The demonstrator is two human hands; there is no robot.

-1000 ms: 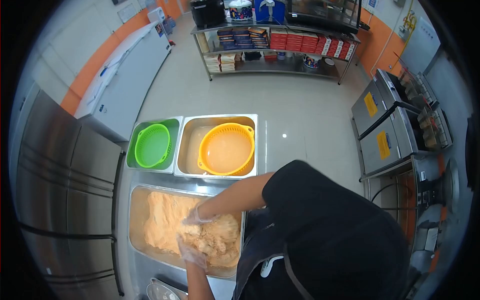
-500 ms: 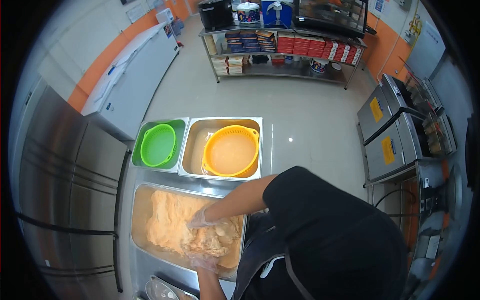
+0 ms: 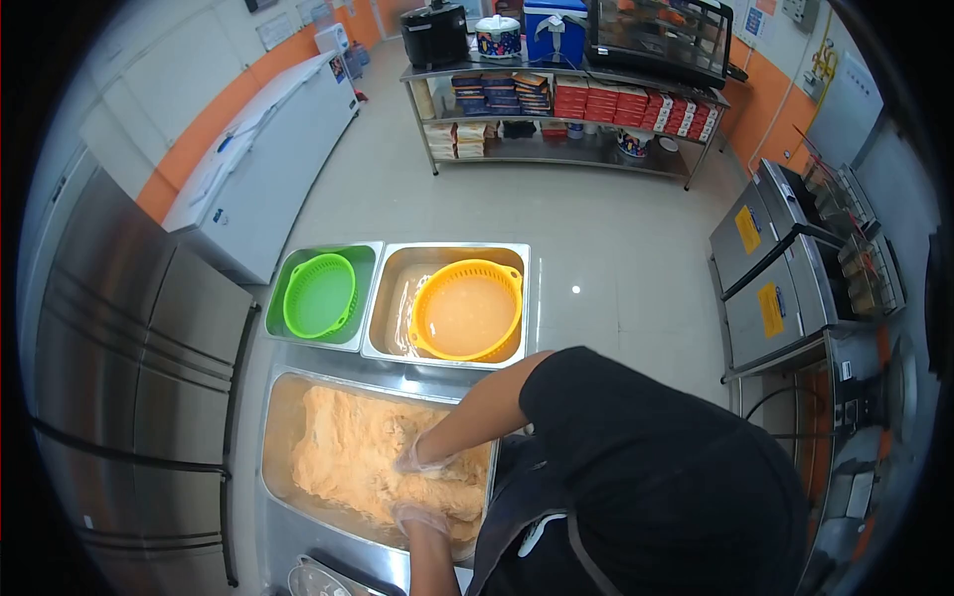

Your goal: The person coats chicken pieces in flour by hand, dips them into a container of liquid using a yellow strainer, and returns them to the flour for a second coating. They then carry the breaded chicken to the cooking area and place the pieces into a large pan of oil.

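A large steel pan (image 3: 275,437) holds a bed of pale orange breading flour (image 3: 343,447). Flour-coated lumps of food (image 3: 442,492) lie at its right side; their kind is hidden by the coating. My right hand (image 3: 424,455), in a clear plastic glove, presses into the flour at the upper side of these lumps. From below, my left hand (image 3: 424,519), gloved likewise, touches their lower edge. The fingers of both hands are largely buried or hidden, so their grip cannot be made out.
Beyond the pan stand two smaller steel pans, one with a green basket (image 3: 288,298), the other with a yellow basket (image 3: 417,318) in cloudy liquid. A steel refrigerator (image 3: 189,348) is left, fryers (image 3: 765,268) right. A clear lid (image 3: 316,579) lies at the near edge.
Both hands have shifted slightly right and lower into the flour. The raised heap of coated lumps between them now lies flatter. The view has tilted a little.
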